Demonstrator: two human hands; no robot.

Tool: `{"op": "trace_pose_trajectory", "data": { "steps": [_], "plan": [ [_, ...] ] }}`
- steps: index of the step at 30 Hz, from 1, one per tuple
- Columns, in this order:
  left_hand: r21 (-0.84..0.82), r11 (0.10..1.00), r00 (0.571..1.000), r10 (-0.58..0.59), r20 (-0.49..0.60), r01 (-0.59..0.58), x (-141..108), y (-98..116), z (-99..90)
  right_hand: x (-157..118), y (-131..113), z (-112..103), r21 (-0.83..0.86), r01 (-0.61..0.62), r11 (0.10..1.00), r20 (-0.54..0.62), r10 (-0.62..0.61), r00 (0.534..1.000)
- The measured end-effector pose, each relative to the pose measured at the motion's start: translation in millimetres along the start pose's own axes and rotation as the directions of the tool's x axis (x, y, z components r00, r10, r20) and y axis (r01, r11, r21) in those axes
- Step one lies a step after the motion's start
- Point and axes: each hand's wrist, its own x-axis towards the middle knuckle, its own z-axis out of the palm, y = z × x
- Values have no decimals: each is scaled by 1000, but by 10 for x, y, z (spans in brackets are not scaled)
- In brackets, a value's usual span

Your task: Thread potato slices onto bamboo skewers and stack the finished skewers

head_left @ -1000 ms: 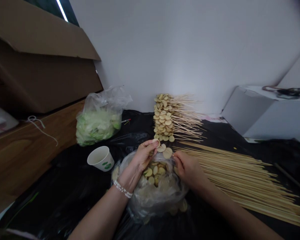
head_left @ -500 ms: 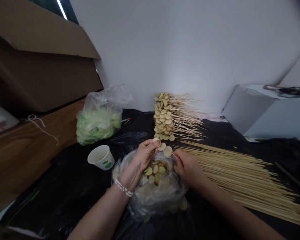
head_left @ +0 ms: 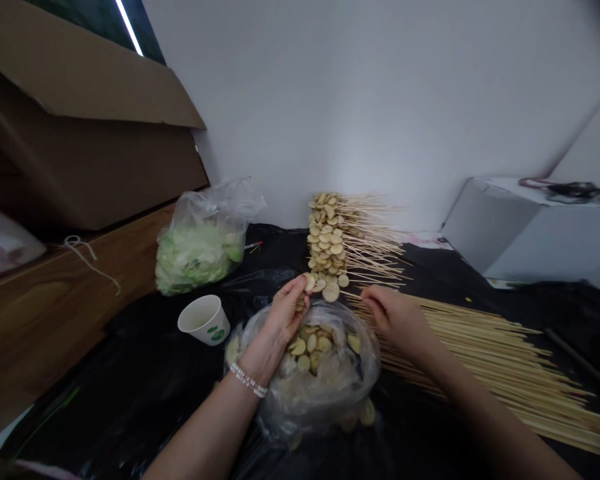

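My left hand (head_left: 287, 310), with a beaded bracelet at its wrist, pinches pale round slices (head_left: 331, 291) threaded on a thin stick. The stick runs rightward toward my right hand (head_left: 387, 313), whose fingers are closed on its bare end. Below both hands lies an open clear plastic bag (head_left: 320, 393) full of similar slices. Just beyond my left hand is a stack of loaded skewers (head_left: 327, 240), their bare ends pointing right. Many bare sticks (head_left: 480, 353) are spread under and to the right of my right hand.
A paper cup (head_left: 205, 320) stands left of the slices, with a bag of green leaves (head_left: 200, 257) behind it. A large cardboard box (head_left: 95, 160) is at the far left. On the right sits a white box (head_left: 520, 227) with a cable on top. Black plastic (head_left: 165, 380) covers the surface.
My right hand has moved right, away from the slices, along the stick. The slices in my left hand are now slightly higher, close to the stacked skewers. The view has tilted slightly.
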Motion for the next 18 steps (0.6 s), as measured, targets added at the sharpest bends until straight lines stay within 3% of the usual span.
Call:
{"op": "trace_pose_trajectory", "data": {
  "steps": [6, 12, 15, 18],
  "plan": [
    [35, 999, 996, -41, 74, 38, 72, -45, -28, 50, 358, 4, -56, -148, 987, -270, 128, 954],
    [55, 996, 995, -76, 60, 73, 6, 8, 11, 67, 652, -73, -35, -240, 970, -358, 212, 909],
    [58, 995, 994, -90, 66, 86, -11, 19, 14, 98, 927, -163, 52, -351, 935, -388, 342, 856],
    [48, 995, 993, -92, 69, 89, -6, 8, 3, 90, 1223, -293, 295, -414, 861, -374, 503, 779]
  ]
}}
